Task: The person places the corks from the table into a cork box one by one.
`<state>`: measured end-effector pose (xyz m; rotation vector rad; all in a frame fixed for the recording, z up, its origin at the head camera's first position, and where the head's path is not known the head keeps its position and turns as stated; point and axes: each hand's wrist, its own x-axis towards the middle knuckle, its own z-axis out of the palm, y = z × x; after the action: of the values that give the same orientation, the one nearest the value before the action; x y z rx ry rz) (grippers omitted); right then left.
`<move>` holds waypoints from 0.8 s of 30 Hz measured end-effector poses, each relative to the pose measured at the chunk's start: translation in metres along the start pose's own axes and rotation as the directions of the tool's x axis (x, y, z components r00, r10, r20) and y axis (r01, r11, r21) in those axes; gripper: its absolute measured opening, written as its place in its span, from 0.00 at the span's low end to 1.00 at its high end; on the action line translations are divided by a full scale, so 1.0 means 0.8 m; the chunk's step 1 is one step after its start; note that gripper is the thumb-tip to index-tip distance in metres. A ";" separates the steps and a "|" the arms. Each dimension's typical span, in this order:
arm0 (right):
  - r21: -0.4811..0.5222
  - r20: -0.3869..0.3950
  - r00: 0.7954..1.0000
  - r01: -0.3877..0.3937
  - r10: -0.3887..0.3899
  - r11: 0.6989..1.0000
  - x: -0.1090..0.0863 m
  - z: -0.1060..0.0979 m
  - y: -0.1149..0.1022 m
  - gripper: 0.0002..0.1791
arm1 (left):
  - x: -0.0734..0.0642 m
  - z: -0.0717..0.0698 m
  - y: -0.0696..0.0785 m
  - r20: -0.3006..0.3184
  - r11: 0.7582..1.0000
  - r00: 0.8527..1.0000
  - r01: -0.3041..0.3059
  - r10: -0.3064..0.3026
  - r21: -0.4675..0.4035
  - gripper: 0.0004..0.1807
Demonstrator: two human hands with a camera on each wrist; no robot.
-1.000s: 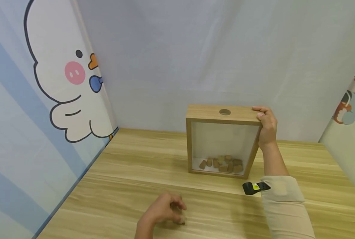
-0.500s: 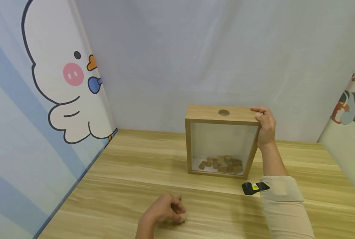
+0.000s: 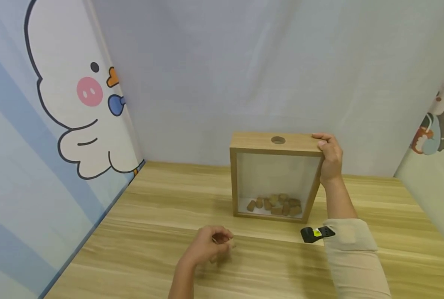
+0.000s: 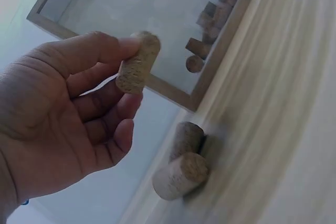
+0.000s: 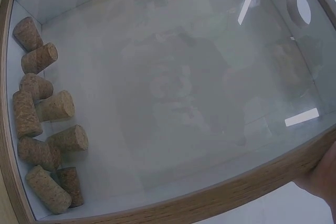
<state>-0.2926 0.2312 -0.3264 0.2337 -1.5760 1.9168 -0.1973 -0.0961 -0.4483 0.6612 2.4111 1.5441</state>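
Observation:
Between thumb and fingertips my left hand [image 3: 207, 246] pinches a cork [image 4: 138, 64], held above the table in front of the box. Below it in the left wrist view, a pale cork [image 4: 178, 178] and a darker cork [image 4: 187, 139] lie touching or nearly so. My right hand [image 3: 331, 160] grips the upper right corner of an upright wooden shadow box [image 3: 251, 142], thumb on its top. A round hole [image 3: 278, 140] pierces that top. Behind the clear front, several corks [image 5: 27, 114] lie heaped along the bottom.
The wood-grain table [image 3: 139, 232] extends around the box. A pale cloth wall [image 3: 192, 83] rises close behind it, and a printed curtain [image 3: 72, 104] borders the left side. A black strap [image 3: 317, 234] sticks out from the right sleeve [image 3: 352, 249].
My left hand has picked up a cork from the table and moved forward towards the box. My right hand keeps its grip on the corner. The head view has shifted slightly.

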 end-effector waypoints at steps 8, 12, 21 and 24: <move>-0.001 0.002 1.000 0.001 -0.001 1.000 0.001 0.002 -0.001 0.16 | 0.020 -0.010 0.023 -0.152 0.997 0.986 -0.065 0.069 0.035 0.14; -0.009 -0.005 1.000 0.005 -0.005 1.000 0.001 0.002 -0.002 0.16 | 0.029 -0.011 0.036 -0.168 0.997 0.983 -0.071 0.073 0.019 0.13; -0.017 0.002 1.000 -0.006 0.006 1.000 0.000 0.002 -0.001 0.15 | 0.031 -0.014 0.104 -0.210 0.987 0.967 -0.155 0.142 -0.042 0.11; -0.010 0.000 1.000 0.005 -0.005 1.000 0.000 0.003 0.000 0.15 | 0.035 -0.012 0.123 -0.227 0.981 0.958 -0.191 0.177 -0.039 0.11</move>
<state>-0.2932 0.2294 -0.3255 0.2322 -1.5835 1.9045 -0.2003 -0.0559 -0.3540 0.7569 2.5091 1.8491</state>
